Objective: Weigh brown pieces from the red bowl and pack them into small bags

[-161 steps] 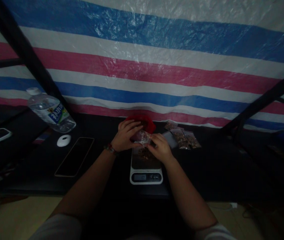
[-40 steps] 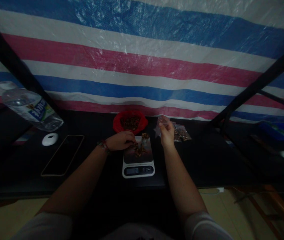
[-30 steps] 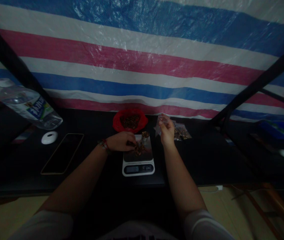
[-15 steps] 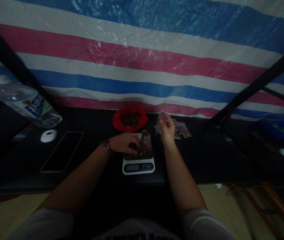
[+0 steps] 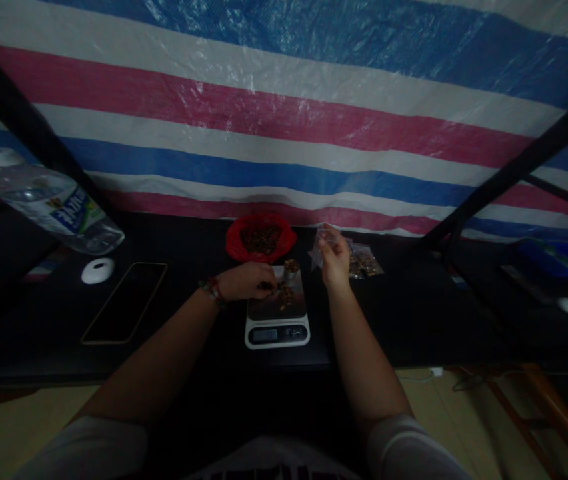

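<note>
My left hand [image 5: 248, 281], with a beaded bracelet at the wrist, is over the left side of a white kitchen scale [image 5: 277, 337]. Its fingers are curled together, and what they hold, if anything, is hidden. Beside the fingertips, small brown pieces [image 5: 285, 296] lie loose on the metal plate. A small metal cup [image 5: 291, 269] full of similar bits stands at the plate's far right corner. To the right of the scale, my right hand [image 5: 337, 261] pinches a clear plastic bag [image 5: 317, 248] held upright. The scale's display is lit, but its figures are unclear.
Behind the scale sits a red plastic bag [image 5: 234, 244] of dark brown pieces. Filled clear packets [image 5: 365, 261] lie beyond my right hand. A phone [image 5: 125, 303], a white rounded device [image 5: 97, 271] and a large bottle [image 5: 59, 203] are at left. Striped sheeting [image 5: 284, 120] hangs behind.
My left hand has drawn slightly back and left from the loose pieces, its fingers curling closer. The scale's reading looks different. My right hand and the clear bag have stayed put.
</note>
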Motion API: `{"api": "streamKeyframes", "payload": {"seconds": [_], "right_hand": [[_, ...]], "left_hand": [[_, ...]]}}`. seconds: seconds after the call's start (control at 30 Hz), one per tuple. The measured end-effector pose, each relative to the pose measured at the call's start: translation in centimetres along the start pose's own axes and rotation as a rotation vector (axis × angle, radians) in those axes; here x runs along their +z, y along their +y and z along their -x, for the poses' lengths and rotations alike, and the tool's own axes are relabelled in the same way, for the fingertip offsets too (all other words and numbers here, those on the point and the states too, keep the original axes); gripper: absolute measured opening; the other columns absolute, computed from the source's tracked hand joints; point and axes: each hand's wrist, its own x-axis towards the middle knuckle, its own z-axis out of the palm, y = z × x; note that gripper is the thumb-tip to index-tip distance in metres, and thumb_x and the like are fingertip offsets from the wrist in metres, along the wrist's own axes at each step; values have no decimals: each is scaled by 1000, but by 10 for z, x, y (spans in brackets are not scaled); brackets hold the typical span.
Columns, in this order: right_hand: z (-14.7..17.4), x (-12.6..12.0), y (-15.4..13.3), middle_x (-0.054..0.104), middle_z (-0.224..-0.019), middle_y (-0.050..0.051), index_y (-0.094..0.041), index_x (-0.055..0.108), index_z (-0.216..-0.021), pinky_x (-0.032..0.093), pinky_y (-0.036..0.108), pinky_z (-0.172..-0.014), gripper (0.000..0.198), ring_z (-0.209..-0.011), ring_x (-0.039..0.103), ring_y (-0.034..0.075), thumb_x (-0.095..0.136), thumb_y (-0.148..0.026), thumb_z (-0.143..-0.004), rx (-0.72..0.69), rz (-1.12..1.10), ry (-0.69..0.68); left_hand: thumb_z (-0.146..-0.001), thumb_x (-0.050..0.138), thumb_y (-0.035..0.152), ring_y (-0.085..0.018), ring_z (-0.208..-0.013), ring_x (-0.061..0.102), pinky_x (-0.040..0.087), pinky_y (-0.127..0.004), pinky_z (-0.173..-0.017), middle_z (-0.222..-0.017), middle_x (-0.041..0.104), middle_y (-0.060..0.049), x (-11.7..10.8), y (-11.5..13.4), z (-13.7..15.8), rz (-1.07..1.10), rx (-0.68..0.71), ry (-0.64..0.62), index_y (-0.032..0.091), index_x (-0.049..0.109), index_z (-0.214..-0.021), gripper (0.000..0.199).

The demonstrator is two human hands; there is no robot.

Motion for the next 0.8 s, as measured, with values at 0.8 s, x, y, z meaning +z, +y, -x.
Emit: {"api": "streamKeyframes", "payload": {"seconds": [0.8], "right_hand": [[0,-1,2,66,-103,3,-24,62,-111,45,36,-93,45,-96,61,17,73,-36,-69,-14,-20,-15]], "left_hand": [[-81,58,16,-14,-81,59,43,-23,-74,-88,66,-3,-3,-1,4,29,-64,4,18,69,-87,13]]}}
